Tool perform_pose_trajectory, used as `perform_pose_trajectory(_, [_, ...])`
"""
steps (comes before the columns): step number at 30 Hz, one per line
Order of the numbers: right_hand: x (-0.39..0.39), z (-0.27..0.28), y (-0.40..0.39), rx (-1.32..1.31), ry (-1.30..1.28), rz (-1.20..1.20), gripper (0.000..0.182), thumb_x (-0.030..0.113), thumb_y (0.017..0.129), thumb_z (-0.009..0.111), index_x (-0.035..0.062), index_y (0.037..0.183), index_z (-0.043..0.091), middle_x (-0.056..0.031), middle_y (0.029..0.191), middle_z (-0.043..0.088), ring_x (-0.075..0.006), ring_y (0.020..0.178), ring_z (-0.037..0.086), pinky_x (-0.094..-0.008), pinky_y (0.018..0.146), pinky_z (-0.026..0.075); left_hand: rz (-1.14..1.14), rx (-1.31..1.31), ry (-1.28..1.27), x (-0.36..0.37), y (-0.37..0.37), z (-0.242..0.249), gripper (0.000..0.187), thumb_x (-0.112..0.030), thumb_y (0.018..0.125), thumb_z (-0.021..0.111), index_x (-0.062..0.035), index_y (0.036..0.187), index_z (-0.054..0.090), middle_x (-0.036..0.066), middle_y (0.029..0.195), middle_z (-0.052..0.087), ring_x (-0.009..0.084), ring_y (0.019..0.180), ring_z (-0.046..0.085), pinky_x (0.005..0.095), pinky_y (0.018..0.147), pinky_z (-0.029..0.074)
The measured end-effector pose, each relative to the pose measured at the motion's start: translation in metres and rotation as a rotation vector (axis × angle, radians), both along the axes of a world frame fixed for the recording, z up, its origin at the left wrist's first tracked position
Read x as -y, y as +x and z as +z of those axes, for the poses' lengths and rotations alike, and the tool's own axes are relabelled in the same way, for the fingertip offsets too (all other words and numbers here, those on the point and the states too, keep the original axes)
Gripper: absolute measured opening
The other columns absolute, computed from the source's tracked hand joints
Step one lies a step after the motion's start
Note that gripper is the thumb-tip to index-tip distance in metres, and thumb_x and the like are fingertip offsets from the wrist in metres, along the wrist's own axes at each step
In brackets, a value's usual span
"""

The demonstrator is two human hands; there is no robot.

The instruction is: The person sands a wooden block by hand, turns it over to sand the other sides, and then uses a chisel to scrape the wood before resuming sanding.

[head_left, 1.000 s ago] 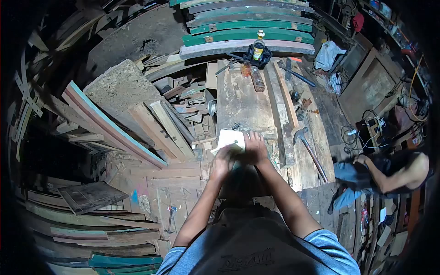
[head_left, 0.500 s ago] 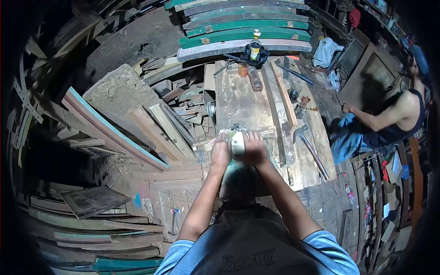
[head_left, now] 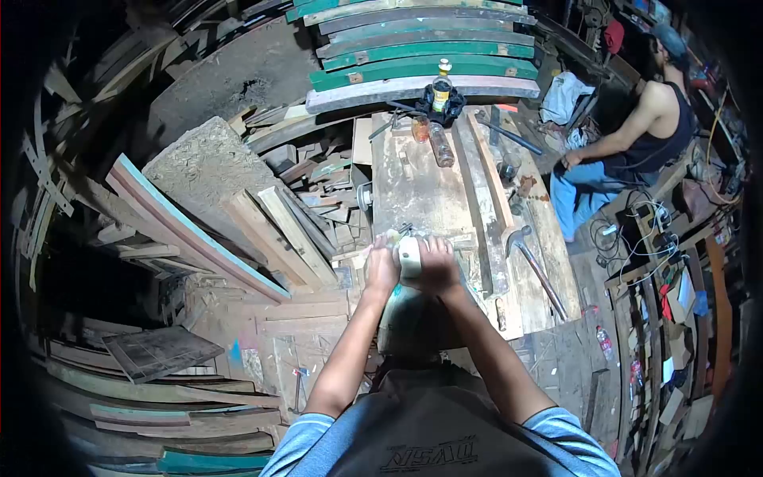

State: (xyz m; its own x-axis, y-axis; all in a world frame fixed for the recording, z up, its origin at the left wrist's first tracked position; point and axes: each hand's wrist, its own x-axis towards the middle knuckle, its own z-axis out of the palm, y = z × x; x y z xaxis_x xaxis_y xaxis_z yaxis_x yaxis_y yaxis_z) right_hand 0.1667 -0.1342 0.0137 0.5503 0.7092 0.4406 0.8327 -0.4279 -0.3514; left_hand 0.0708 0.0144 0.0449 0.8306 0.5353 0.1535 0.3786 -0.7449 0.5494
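My left hand (head_left: pixel 382 267) and my right hand (head_left: pixel 436 266) are side by side at the near end of the workbench (head_left: pixel 409 187), fingers curled in a grip. Between them shows a pale, cream-coloured block-like piece (head_left: pixel 409 258) with a small dark round spot. Both hands close on it, and its lower part is hidden by them. Below the hands, a dark surface with a greenish patch (head_left: pixel 404 306) lies in shadow. Small metal bits (head_left: pixel 407 229) rest just beyond the fingers. To the right of my right hand lies a claw hammer (head_left: pixel 536 270).
A glass bottle (head_left: pixel 441 87), a jar (head_left: pixel 420 129) and a plastic bottle (head_left: pixel 442 147) occupy the bench's far end. Painted boards (head_left: pixel 421 67) are stacked behind. Wood offcuts (head_left: pixel 318 179) fill the left. Another person (head_left: pixel 636 135) sits at right near tangled cables (head_left: pixel 636 230).
The other person has straightened up and shifted away toward the upper right, uncovering the cables. My hands stay nearly in place around the pale piece; the view has shifted slightly.
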Motion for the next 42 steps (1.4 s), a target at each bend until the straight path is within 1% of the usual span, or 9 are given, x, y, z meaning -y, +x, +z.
perform_pose_trajectory(4, [-0.003,-0.008,0.001,-0.032,-0.087,-0.009,0.106,0.061,0.063,0.092,-0.0007,0.144,0.060,-0.0202,0.124,0.066,-0.0381,0.121,0.063,-0.0528,0.111,0.047,-0.128,0.176,0.136,0.000,-0.020,-0.064,0.041,-0.011,0.107,0.053,0.0103,0.141,0.064,0.041,0.148,0.058,0.0521,0.142,0.056,0.0562,0.121,0.045])
perform_pose_trajectory(12, [0.000,0.006,0.001,-0.107,-0.287,0.008,0.123,0.069,0.066,0.091,0.0000,0.158,0.047,-0.0219,0.138,0.061,-0.0398,0.134,0.056,-0.0548,0.118,0.042,-0.139,0.193,-0.048,0.026,-0.041,-0.022,0.044,-0.015,0.098,0.061,0.0068,0.136,0.068,0.035,0.142,0.063,0.0451,0.140,0.059,0.0528,0.124,0.043])
perform_pose_trajectory(17, [0.001,0.007,0.002,-0.118,-0.355,-0.009,0.123,0.069,0.067,0.091,0.0027,0.160,0.046,-0.0216,0.139,0.058,-0.0407,0.137,0.055,-0.0544,0.120,0.039,-0.134,-0.293,0.040,-0.008,0.003,-0.029,0.039,-0.009,0.094,0.059,0.0021,0.130,0.069,0.026,0.135,0.068,0.0470,0.133,0.061,0.0496,0.119,0.048])
perform_pose_trajectory(19, [0.002,0.006,0.002,-0.136,-0.358,0.005,0.120,0.066,0.069,0.090,0.0026,0.161,0.046,-0.0213,0.140,0.058,-0.0401,0.137,0.055,-0.0534,0.121,0.039,-0.112,0.128,-0.023,0.004,-0.025,-0.056,0.043,-0.010,0.096,0.059,0.0028,0.135,0.068,0.028,0.139,0.067,0.0489,0.136,0.060,0.0506,0.122,0.045])
perform_pose_trajectory(23, [-0.005,-0.028,0.010,-0.055,-0.272,0.022,0.103,0.059,0.075,0.086,0.0015,0.153,0.052,-0.0194,0.134,0.061,-0.0371,0.134,0.057,-0.0522,0.119,0.040,-0.312,0.095,0.052,0.023,-0.059,-0.036,0.043,-0.012,0.106,0.053,-0.0002,0.146,0.064,0.031,0.157,0.057,0.0467,0.151,0.049,0.0526,0.132,0.033])
perform_pose_trajectory(26, [-0.005,-0.011,0.009,-0.073,-0.279,0.025,0.104,0.062,0.072,0.088,0.0008,0.149,0.055,-0.0195,0.130,0.063,-0.0377,0.130,0.059,-0.0528,0.115,0.044,-0.228,0.130,0.061,-0.003,-0.041,-0.069,0.042,-0.013,0.106,0.057,0.0010,0.145,0.065,0.033,0.157,0.056,0.0484,0.151,0.049,0.0537,0.131,0.036])
perform_pose_trajectory(31, [-0.001,-0.008,0.007,-0.073,-0.241,0.036,0.108,0.067,0.066,0.091,0.0005,0.146,0.058,-0.0215,0.130,0.063,-0.0392,0.126,0.062,-0.0549,0.113,0.046,-0.128,-0.219,-0.027,-0.008,-0.006,-0.007,0.036,-0.016,0.108,0.054,0.0042,0.135,0.068,0.033,0.144,0.065,0.0482,0.138,0.059,0.0530,0.122,0.045])
perform_pose_trajectory(37, [-0.008,-0.037,0.009,0.097,-0.224,-0.039,0.083,0.044,0.074,0.084,0.0038,0.143,0.063,-0.0156,0.121,0.066,-0.0335,0.118,0.064,-0.0473,0.109,0.049,-0.317,0.002,0.086,0.034,-0.055,-0.003,0.045,-0.012,0.109,0.051,0.0037,0.150,0.061,0.032,0.152,0.061,0.0474,0.145,0.056,0.0515,0.124,0.045])
perform_pose_trajectory(42, [-0.003,-0.005,0.004,0.001,-0.138,0.005,0.090,0.053,0.071,0.090,0.0029,0.141,0.063,-0.0172,0.122,0.066,-0.0358,0.120,0.065,-0.0509,0.109,0.050,-0.153,0.058,0.089,-0.003,-0.017,-0.027,0.037,-0.008,0.106,0.054,0.0040,0.138,0.068,0.034,0.142,0.066,0.0495,0.137,0.061,0.0528,0.120,0.047])
